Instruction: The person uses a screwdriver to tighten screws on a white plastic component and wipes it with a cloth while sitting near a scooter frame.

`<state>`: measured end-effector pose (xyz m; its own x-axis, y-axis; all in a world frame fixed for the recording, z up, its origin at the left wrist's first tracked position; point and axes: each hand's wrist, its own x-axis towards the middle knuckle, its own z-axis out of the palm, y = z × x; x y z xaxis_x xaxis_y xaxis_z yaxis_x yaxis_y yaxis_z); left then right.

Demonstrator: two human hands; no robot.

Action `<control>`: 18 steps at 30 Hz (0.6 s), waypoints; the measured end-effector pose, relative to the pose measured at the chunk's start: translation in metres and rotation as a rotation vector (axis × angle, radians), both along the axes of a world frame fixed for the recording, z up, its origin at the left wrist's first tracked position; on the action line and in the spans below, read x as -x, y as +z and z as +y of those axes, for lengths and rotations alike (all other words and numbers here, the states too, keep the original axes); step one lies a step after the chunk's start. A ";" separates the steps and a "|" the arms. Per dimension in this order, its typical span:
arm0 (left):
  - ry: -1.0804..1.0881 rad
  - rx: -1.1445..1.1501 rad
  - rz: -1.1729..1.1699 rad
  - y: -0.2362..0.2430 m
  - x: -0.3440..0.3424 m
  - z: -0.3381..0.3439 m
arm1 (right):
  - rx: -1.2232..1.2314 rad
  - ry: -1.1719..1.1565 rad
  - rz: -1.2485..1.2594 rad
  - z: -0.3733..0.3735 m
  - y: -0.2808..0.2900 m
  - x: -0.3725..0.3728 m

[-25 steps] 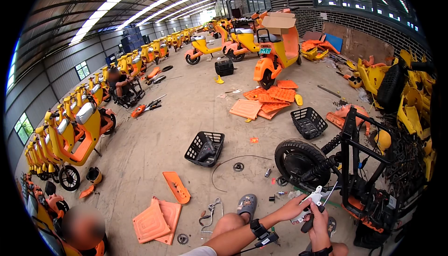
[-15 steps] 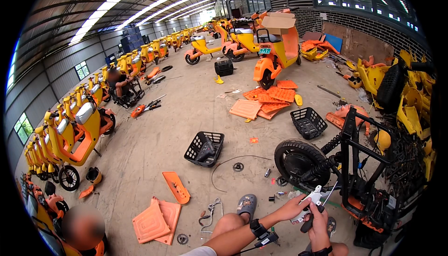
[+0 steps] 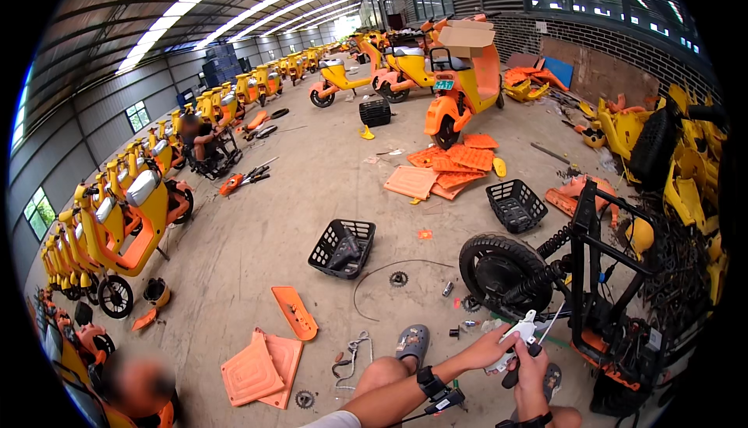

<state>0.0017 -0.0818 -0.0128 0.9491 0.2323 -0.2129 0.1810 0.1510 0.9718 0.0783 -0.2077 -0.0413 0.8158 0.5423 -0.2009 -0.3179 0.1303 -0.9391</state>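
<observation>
At the lower right, my left hand [image 3: 485,351] grips a whitish metal part [image 3: 525,324] of irregular shape; I cannot make out its exact kind. Close beside it, my right hand [image 3: 532,375] is closed around the black handle of a screwdriver [image 3: 552,323]. Its thin shaft slants up past the metal part toward the black scooter frame [image 3: 580,272]. Whether the shaft touches the part cannot be made out. A rear wheel [image 3: 502,276] with shock absorbers is attached to this stripped frame, which lies just beyond my hands. My fingers hide much of the part and the handle.
Two black baskets [image 3: 341,249] stand ahead. Orange panels [image 3: 263,369], a sprocket [image 3: 305,399], a cable [image 3: 357,291] and small hardware lie on the floor. Parked scooters [image 3: 128,225] line the left; body panels [image 3: 623,128] pile up at right. Another person [image 3: 204,143] sits farther back.
</observation>
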 end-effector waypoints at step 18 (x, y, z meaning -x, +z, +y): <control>-0.079 -0.227 -0.013 -0.014 0.005 0.018 | 0.074 0.065 -0.070 -0.003 -0.001 0.007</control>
<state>-0.0030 -0.0639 -0.0264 0.9684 0.1982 -0.1513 0.1710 -0.0861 0.9815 0.0715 -0.2109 -0.0427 0.7928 0.5804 -0.1861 -0.2566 0.0409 -0.9656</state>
